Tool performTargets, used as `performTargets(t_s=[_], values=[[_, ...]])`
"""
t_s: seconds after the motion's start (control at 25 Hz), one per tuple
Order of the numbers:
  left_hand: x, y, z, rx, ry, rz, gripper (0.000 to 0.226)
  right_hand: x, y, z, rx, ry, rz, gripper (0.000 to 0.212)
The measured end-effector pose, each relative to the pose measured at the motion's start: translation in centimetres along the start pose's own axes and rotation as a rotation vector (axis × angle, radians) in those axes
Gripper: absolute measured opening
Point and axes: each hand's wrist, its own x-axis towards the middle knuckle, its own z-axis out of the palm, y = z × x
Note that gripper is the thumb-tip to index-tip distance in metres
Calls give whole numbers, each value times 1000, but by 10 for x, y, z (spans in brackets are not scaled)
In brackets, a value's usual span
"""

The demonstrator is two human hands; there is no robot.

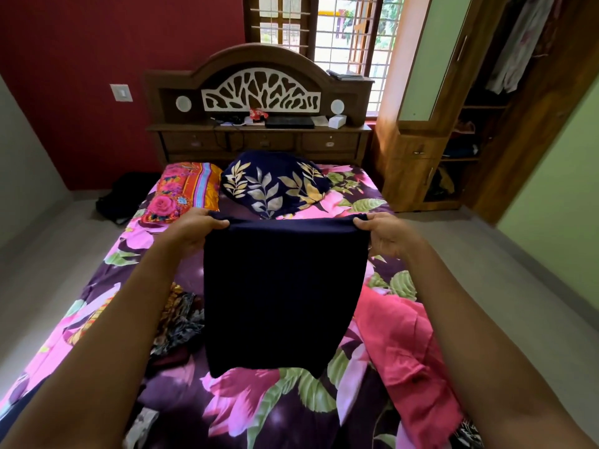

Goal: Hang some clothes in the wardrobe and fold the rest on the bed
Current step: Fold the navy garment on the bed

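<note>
Far left on the floor there's a dark bag (124,197) slumped against the red wall, with a white wall switch (121,92) above it. Then comes the bed (259,400) with its loud purple-and-pink flower sheet, an orange-pink floral pillow (181,192) at the top left, and a crumpled heap of patterned clothes (181,319) lying on the sheet just under the left forearm. The left hand (194,231) is curled round the top left corner of a navy garment (282,293), thumb on the near side and fingers tucked behind. The garment is pulled flat between both hands and hangs down over the middle of the bed; can't tell if its bottom hem touches the sheet. Behind it are a navy leaf-print pillow (275,186) and the carved wooden headboard (259,92) with clutter on its shelf. The right hand (385,234) has the same kind of grip on the top right corner, fingers closed on the cloth. Below that arm a pink garment (408,345) lies spread loosely along the right side of the bed. Far right, the wardrobe (421,150) stands open beside the bed, with hanging clothes (518,43) up top and some folded stuff on its shelves.
</note>
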Motion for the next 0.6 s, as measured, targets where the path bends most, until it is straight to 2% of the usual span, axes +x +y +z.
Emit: performTargets(t_s=[0.08,0.12,0.2,0.24,0.32,0.36,0.44,0.52,0.6], values=[[8,-1,2,111,193,-9,37,1,0,6,-255,130,26,11],[11,-4,1,157,257,3,50,3,0,8,-361,207,7,15],[13,-7,3,171,286,23,67,6,0,13,-489,291,-34,15],[10,-8,6,140,270,37,64,7,-1,13,-477,259,-51,16],[0,-8,10,134,163,90,48,5,-4,13,-412,57,-56,26],[-6,-7,9,180,74,115,40,1,-6,13,-466,-47,-64,29],[-17,-4,8,339,-111,145,32,-6,-10,14,-794,-171,-103,38],[-19,-4,7,550,-143,174,26,-4,-9,18,-1205,-118,-187,37],[-19,-4,9,746,-28,241,13,4,-6,17,-1376,22,-277,27]])
